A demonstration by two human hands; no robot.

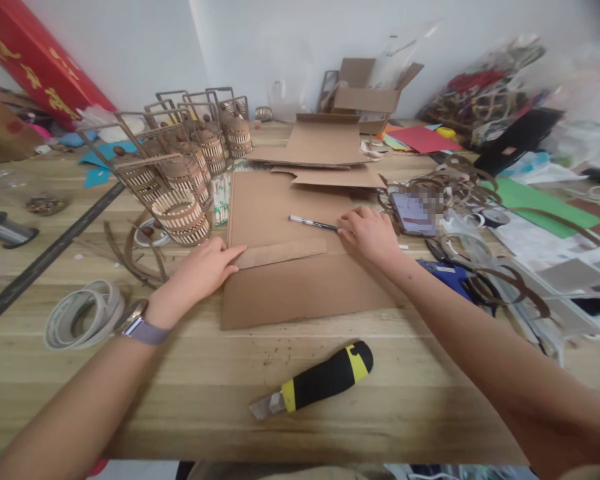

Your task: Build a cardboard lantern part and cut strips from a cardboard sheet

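A large flat sheet of brown cardboard (280,293) lies on the wooden table before me. Across it rests a narrow cardboard strip (285,253). My left hand (205,267), with a watch on the wrist, has its thumb and forefinger on the strip's left end. My right hand (369,233) is closed at the right end of a pen (310,222), its fingertips against the dark end. Nearer to me, a black and yellow utility knife (325,379) lies with its blade out, pointing left.
Several small woven lanterns (180,217) with wooden handles stand at the left. Tape rolls (83,317) lie in front of them. Folded cardboard (325,140) and an open box (365,97) are behind. A phone (415,212) and brown curled strips (460,180) are at the right.
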